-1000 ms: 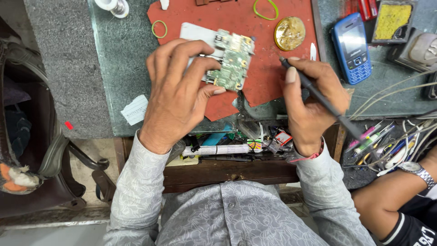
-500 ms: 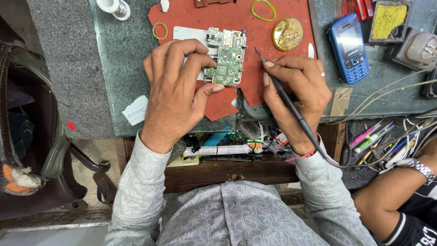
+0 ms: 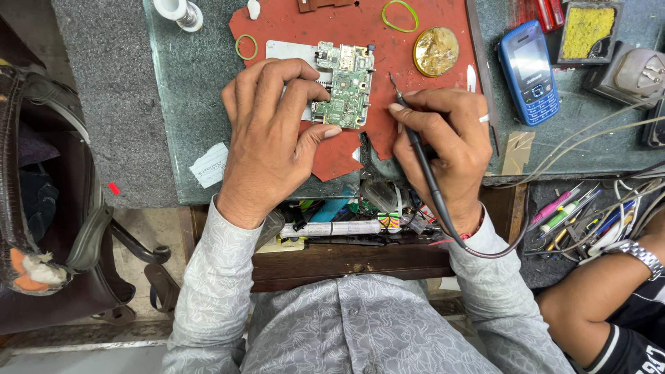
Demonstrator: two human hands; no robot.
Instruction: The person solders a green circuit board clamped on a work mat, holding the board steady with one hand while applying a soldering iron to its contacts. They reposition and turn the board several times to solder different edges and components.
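- Both hands sit closer together now than a moment ago, and the thin black soldering iron (image 3: 422, 163) has swung in toward the small green circuit board (image 3: 344, 90).
- The left hand (image 3: 270, 138) lies flat on the board's left side. Its fingers are spread over the edge and its thumb presses just under the bottom of the board, so the hand pins the board down.
- The board lies on a red rubber mat (image 3: 415, 76), under and just past the left fingertips. A white flat plate (image 3: 287, 50) peeks out from beneath the board and the fingers.
- The right hand (image 3: 443, 149) is closed around the soldering iron like a pencil. The iron's tip points up and to the left, close to the right edge of the board. I cannot tell if the tip touches the board.
- A dark cord runs from the iron down past the right wrist.
- A round gold tin (image 3: 436, 51) sits on the mat, above the right hand.
- A blue phone with buttons (image 3: 528, 73) lies on the grey stone table (image 3: 187, 104), to the right of the mat.
- Another person's arm with a silver watch (image 3: 641, 255) shows at the lower right.
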